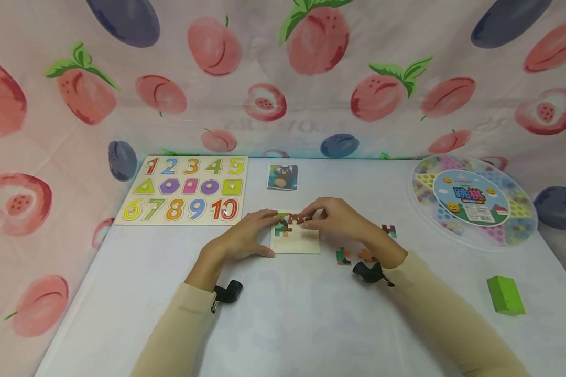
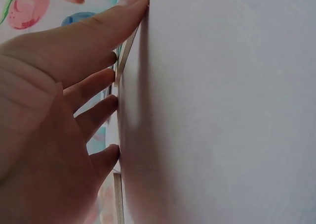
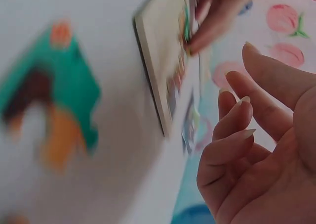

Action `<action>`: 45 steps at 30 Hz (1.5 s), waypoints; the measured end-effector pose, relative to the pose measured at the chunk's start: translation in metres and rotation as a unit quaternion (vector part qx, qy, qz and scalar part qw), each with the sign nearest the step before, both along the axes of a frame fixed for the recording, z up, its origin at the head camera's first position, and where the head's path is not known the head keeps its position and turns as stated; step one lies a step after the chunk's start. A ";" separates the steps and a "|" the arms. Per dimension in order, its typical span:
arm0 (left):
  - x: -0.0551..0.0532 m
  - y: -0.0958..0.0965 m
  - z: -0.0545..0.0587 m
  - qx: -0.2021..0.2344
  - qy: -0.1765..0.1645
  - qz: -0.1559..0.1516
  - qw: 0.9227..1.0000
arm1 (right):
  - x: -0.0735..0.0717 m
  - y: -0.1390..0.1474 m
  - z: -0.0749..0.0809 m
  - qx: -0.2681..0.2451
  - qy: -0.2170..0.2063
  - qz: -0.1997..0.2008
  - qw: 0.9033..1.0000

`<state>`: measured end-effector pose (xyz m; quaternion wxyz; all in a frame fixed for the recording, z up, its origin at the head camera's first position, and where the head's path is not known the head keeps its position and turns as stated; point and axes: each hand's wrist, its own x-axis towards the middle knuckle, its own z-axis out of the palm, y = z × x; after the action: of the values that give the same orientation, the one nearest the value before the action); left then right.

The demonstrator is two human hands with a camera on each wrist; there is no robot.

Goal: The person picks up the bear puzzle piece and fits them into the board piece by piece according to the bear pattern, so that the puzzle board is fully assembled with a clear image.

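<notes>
A small square wooden puzzle board (image 1: 294, 245) lies in the middle of the table, with several bear-picture pieces (image 1: 283, 226) set along its upper part and bare wood below. My left hand (image 1: 242, 235) rests along the board's left side, fingers extended, thumb at the lower left corner. Over the upper right of the board is my right hand (image 1: 335, 217), thumb and index fingertips close to the pieces. In the right wrist view that hand (image 3: 266, 135) has bent fingers with nothing seen between them. Loose puzzle pieces (image 1: 343, 256) lie right of the board, one partly hidden by the right wrist.
A bear picture card (image 1: 282, 177) lies beyond the board. At the back left is a number-and-shape board (image 1: 181, 191); at the right, a round game box (image 1: 474, 199) and a green block (image 1: 505, 296). A fruit-patterned cloth (image 1: 264, 52) hangs behind the white table.
</notes>
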<state>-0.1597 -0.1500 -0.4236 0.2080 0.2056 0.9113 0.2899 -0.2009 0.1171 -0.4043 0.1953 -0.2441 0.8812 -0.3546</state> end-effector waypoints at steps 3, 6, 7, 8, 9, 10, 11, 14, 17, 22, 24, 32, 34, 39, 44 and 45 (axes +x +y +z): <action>0.001 0.000 0.000 -0.006 0.010 -0.010 1.000 | -0.001 0.018 0.007 0.011 0.013 -0.019 1.000; 0.002 -0.001 -0.001 -0.002 0.018 -0.016 1.000 | -0.001 0.039 0.013 0.024 0.028 -0.038 0.999; 0.002 -0.002 -0.002 -0.002 0.020 -0.018 1.000 | -0.001 0.046 0.015 0.028 0.033 -0.044 0.998; 0.002 -0.003 -0.002 0.000 0.020 -0.019 1.000 | -0.001 0.053 0.016 0.032 0.038 -0.049 0.998; 0.003 -0.003 -0.003 0.001 0.020 -0.019 1.000 | -0.001 0.060 0.018 0.036 0.040 -0.056 0.997; 0.003 -0.004 -0.003 0.003 0.020 -0.019 1.000 | -0.001 0.067 0.019 0.037 0.042 -0.061 0.997; 0.003 -0.004 -0.004 0.003 0.019 -0.019 1.000 | -0.001 0.074 0.019 0.039 0.043 -0.066 0.996; 0.003 -0.004 -0.005 0.001 0.017 -0.019 1.000 | -0.001 0.092 0.020 0.041 0.036 -0.081 0.995; 0.002 -0.003 -0.004 -0.001 0.012 -0.017 1.000 | 0.000 0.108 0.018 0.043 0.025 -0.089 0.995; 0.002 -0.002 -0.004 -0.006 0.011 -0.014 1.000 | 0.003 0.125 0.012 0.041 0.016 -0.085 0.995; 0.002 -0.003 -0.004 -0.007 0.011 -0.014 1.000 | 0.005 0.129 0.008 0.046 0.014 -0.081 0.996; 0.004 -0.003 -0.004 -0.007 0.008 -0.016 1.000 | 0.011 0.133 -0.010 0.065 0.017 -0.064 0.996; 0.004 -0.002 -0.003 -0.008 0.009 -0.017 1.000 | 0.012 0.132 -0.012 0.067 0.018 -0.061 0.996; 0.005 -0.002 -0.001 -0.007 0.008 -0.016 1.000 | 0.012 0.129 -0.017 0.061 0.024 -0.046 0.997; 0.005 -0.003 0.000 -0.008 0.013 -0.018 1.000 | 0.012 0.126 -0.021 0.057 0.046 -0.030 0.997; 0.005 -0.003 -0.001 -0.008 0.014 -0.019 1.000 | 0.012 0.126 -0.021 0.057 0.050 -0.029 0.997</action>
<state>-0.1546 -0.1527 -0.4243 0.2020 0.2256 0.9123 0.2755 -0.1894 0.2430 -0.4257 0.1545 -0.2243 0.9151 -0.2972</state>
